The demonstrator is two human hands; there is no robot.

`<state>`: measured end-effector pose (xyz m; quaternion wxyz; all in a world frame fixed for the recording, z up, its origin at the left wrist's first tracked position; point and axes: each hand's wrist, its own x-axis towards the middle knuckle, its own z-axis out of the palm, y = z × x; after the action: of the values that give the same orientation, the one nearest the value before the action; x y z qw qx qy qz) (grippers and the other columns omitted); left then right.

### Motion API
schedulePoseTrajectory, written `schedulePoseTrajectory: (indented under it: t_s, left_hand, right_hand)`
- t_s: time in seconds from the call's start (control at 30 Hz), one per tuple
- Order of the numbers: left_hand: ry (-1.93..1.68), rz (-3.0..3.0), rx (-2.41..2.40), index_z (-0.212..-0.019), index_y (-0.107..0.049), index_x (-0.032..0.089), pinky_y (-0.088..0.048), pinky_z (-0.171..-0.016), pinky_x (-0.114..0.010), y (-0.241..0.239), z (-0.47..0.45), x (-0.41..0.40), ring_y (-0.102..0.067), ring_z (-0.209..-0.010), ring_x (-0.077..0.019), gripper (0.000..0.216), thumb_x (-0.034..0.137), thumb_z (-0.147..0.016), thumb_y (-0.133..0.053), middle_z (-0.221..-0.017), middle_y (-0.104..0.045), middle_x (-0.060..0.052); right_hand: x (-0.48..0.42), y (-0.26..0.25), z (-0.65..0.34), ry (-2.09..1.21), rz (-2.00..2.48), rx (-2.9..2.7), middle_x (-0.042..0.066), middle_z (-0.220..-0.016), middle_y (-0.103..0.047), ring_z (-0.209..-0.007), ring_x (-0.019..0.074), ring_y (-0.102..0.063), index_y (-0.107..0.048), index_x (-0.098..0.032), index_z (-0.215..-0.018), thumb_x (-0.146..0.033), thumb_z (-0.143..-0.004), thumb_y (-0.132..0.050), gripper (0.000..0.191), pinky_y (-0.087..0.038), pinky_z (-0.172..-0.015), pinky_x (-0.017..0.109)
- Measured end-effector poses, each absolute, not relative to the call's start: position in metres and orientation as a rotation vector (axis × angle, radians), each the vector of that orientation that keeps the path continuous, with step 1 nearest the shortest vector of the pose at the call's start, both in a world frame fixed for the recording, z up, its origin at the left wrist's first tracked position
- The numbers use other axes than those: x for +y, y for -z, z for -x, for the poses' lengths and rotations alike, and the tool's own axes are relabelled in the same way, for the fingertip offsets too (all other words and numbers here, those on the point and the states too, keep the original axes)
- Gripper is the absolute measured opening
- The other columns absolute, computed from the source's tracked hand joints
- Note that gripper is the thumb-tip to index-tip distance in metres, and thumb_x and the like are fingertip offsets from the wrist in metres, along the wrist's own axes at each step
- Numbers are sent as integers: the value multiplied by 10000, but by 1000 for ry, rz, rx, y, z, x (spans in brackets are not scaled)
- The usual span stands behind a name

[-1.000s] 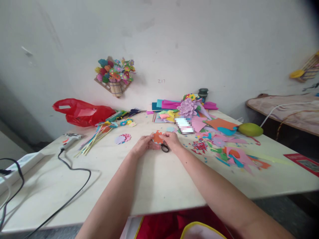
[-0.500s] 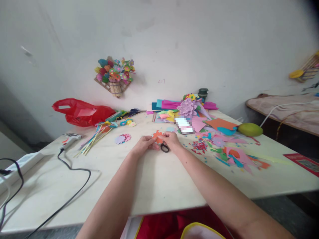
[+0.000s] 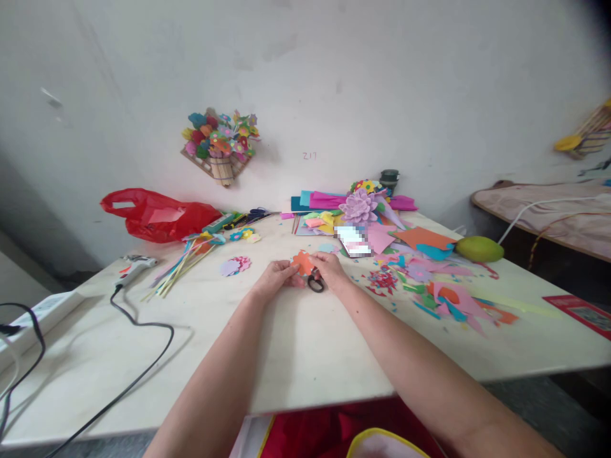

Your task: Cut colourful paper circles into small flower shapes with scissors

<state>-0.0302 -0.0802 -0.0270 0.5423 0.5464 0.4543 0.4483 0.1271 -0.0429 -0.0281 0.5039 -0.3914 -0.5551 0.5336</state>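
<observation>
Fingertips (image 3: 292, 271) of your left hand (image 3: 277, 277) and right hand (image 3: 329, 268) pinch an orange cutout (image 3: 301, 262) at twelve o'clock, black ring handle (image 3: 316, 291) beneath. At eleven, a basket (image 3: 222, 172) on the grey wall (image 3: 334, 83) holds flowers (image 3: 220, 135); at ten, a red bag (image 3: 167, 221) lies on the white table (image 3: 291, 356).
</observation>
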Motion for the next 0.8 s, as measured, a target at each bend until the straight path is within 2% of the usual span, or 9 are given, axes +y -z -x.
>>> schedulePoseTrajectory:
  t_s: [0.5,0.63,0.8]
  left_hand:
    - [-1044,-1300,1035,-709,-566,143,-481,-674,-301,28,32,-79,-663,-616,-187,384,492,-649,-713,-645,-699,-82]
    - [-1031,-1327,1031,-779,-608,129,-478,-685,-288,28,33,-80,-661,-624,-174,374,473,-670,-707,-671,-704,-77]
    - [-1025,-1326,1073,-747,-603,137,-472,-653,-278,27,32,-81,-656,-610,-173,352,461,-662,-714,-642,-696,-69]
  right_hand:
    - [-41,29,-126,-1233,1019,-1325,-50,-466,-496,-376,62,-375,-602,-146,-601,-290,-613,-655,154,-293,-346,189]
    - [-41,29,-126,-1236,1022,-1321,-52,-461,-493,-387,69,-377,-590,-152,-587,-298,-596,-667,165,-301,-359,198]
    - [-40,31,-125,-1216,1005,-1347,-52,-457,-493,-404,74,-391,-573,-160,-563,-330,-570,-674,198,-321,-378,204]
